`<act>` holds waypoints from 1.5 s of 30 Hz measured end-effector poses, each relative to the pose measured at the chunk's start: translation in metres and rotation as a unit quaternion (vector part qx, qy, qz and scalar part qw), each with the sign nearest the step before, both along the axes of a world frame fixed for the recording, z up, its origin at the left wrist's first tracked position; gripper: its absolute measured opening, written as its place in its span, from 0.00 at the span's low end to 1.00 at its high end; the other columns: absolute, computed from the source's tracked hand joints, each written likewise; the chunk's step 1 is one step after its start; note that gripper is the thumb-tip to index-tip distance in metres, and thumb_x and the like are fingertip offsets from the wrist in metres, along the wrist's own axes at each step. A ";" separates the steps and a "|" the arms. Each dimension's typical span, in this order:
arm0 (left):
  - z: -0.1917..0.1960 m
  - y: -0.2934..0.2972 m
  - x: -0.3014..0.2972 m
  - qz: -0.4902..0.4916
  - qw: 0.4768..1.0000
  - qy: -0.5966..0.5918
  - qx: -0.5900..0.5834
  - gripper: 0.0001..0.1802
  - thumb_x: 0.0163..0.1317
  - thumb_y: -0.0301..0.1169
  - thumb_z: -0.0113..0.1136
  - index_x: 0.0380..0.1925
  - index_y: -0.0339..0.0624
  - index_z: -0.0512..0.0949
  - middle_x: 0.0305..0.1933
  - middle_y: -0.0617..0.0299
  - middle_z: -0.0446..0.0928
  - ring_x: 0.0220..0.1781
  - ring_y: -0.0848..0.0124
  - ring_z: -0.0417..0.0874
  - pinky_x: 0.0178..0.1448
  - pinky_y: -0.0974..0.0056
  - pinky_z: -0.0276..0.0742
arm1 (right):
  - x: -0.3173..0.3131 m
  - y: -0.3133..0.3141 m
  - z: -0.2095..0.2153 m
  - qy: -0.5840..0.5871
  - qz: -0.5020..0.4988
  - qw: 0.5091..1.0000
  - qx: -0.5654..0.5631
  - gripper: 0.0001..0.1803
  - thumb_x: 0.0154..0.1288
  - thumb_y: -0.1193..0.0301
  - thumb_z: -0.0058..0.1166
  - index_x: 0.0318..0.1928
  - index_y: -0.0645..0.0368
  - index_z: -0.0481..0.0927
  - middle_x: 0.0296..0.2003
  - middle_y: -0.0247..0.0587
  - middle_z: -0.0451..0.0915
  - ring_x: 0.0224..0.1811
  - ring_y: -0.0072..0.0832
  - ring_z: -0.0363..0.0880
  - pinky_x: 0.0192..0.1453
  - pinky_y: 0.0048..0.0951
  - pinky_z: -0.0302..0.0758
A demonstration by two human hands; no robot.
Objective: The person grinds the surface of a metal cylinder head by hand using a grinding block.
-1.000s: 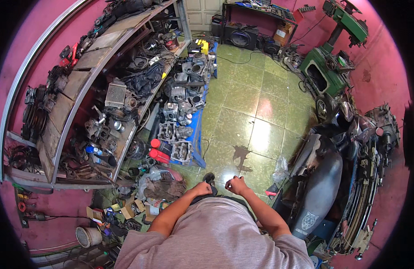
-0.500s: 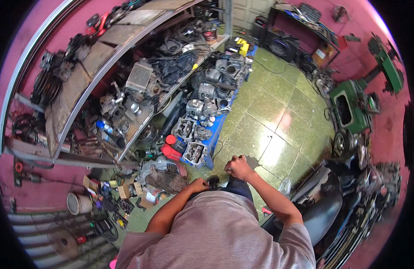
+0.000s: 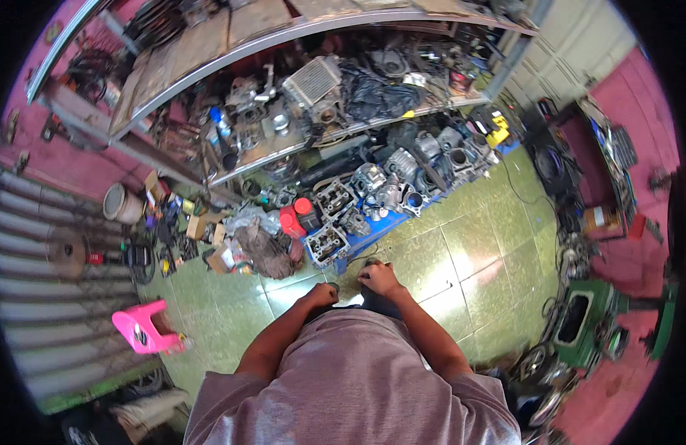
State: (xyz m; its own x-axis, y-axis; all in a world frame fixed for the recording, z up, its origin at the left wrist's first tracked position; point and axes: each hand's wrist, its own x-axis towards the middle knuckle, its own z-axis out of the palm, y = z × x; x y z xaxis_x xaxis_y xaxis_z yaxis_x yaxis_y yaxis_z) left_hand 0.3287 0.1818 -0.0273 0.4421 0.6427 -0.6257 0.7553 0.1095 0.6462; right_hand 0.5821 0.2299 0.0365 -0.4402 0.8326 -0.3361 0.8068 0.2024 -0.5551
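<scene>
Cylinder heads [image 3: 326,245], two nearest the two hands [image 3: 378,279], one pink stool [image 3: 151,338]

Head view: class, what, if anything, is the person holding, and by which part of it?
No held thing shows in the left hand or the right hand; whether either hides something small cannot be told.

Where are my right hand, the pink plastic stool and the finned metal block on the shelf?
Right hand [image 3: 379,278], head view: on the back of the hand.
Pink plastic stool [image 3: 138,327], head view: on its broad panel.
Finned metal block [image 3: 312,81], head view: on its finned face.
</scene>
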 end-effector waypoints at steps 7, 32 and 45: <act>-0.004 -0.036 0.039 0.154 0.986 0.034 0.049 0.12 0.58 0.42 0.65 0.36 0.52 0.90 0.42 0.53 0.88 0.46 0.52 0.88 0.55 0.52 0.84 | 0.028 0.027 -0.006 -0.020 0.108 0.994 0.006 0.10 0.63 0.59 0.65 0.43 0.41 0.90 0.41 0.34 0.88 0.52 0.37 0.82 0.59 0.55 0.69; 0.017 0.036 0.006 0.308 0.886 0.232 0.257 0.08 0.56 0.37 0.69 0.35 0.53 0.90 0.41 0.61 0.88 0.50 0.60 0.83 0.65 0.51 0.67 | -0.056 0.099 -0.052 -0.178 0.240 0.952 0.066 0.19 0.61 0.64 0.64 0.54 0.41 0.86 0.48 0.32 0.87 0.61 0.37 0.76 0.65 0.63 0.59; 0.005 0.071 0.004 0.278 0.893 0.236 0.264 0.10 0.58 0.38 0.69 0.40 0.54 0.89 0.41 0.63 0.86 0.59 0.57 0.77 0.69 0.38 0.58 | -0.088 0.112 -0.058 -0.163 0.222 0.949 0.153 0.27 0.60 0.59 0.66 0.62 0.37 0.82 0.52 0.28 0.86 0.63 0.36 0.74 0.71 0.64 0.52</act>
State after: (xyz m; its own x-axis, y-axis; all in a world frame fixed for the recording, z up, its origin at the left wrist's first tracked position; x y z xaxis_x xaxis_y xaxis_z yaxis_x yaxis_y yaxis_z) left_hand 0.3324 0.2527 -0.0227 -0.2699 0.9412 -0.2031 0.8811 0.3265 0.3422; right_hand 0.4941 0.3423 -0.0218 -0.6855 0.6695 -0.2860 0.7223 0.6749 -0.1513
